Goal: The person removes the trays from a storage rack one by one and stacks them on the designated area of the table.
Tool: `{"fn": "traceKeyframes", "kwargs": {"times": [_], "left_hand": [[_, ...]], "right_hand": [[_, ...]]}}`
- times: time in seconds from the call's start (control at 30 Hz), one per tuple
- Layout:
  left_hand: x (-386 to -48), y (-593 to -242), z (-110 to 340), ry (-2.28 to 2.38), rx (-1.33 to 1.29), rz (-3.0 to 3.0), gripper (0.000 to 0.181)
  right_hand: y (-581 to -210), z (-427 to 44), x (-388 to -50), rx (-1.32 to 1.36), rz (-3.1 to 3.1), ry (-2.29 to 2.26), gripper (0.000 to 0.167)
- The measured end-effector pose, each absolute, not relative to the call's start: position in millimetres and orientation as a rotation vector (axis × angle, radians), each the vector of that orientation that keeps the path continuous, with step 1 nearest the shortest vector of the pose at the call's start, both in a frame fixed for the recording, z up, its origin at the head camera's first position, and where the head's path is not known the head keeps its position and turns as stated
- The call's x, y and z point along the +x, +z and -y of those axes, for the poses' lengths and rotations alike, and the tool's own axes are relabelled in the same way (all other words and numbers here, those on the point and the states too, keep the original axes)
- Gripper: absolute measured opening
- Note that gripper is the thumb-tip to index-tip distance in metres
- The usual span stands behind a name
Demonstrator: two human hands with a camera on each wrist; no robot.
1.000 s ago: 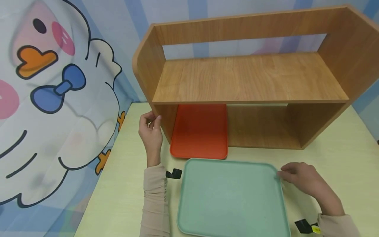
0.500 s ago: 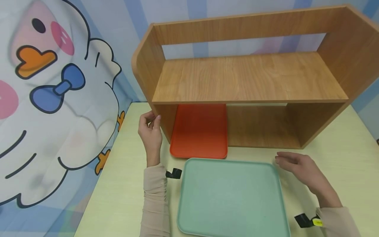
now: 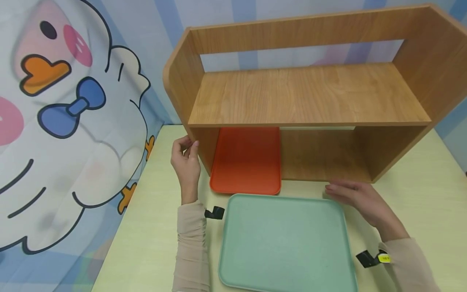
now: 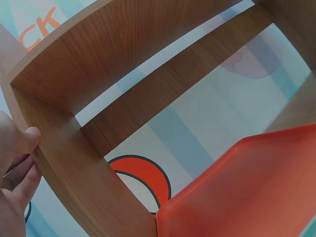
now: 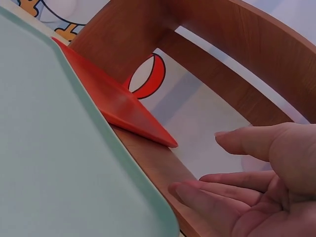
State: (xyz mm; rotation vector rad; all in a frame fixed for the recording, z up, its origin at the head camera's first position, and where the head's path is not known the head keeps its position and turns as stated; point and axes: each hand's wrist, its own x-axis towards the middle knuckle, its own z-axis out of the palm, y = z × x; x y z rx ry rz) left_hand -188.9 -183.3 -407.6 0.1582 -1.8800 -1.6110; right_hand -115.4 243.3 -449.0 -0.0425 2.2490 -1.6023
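Note:
My left hand [image 3: 187, 168] is at the front edge of the left side panel of a wooden desktop shelf [image 3: 310, 97], its thumb and bent fingers gripping that edge. The left wrist view shows the thumb [image 4: 30, 138] against the panel. Inside the lower compartment, at the left, lies a red tray [image 3: 246, 162] with its front end sticking out. A larger mint green tray [image 3: 286, 243] lies on the table in front of it. My right hand [image 3: 363, 202] hovers by the green tray's far right corner. Its fingers are extended and hold nothing, as the right wrist view shows.
The shelf stands on a pale yellow table [image 3: 138, 243] against a striped blue backdrop. A large cartoon duck [image 3: 91, 170] covers the fabric on the left. A small black camera mount [image 3: 215, 213] sits at the left wrist, another [image 3: 367, 258] at the right.
My right hand has let go of the green tray's right edge and moved forward and left toward the shelf. My left hand and both trays stay in place.

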Motion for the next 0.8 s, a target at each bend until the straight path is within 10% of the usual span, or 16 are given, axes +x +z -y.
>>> {"fn": "traceKeyframes", "kwargs": {"times": [0.8], "left_hand": [[-191.1,-410.0,184.4,-1.604,0.184,1.892,0.024]], "right_hand": [[-457.6,-201.2,-146.9,-0.055,-1.905,-1.782,0.064]]}}
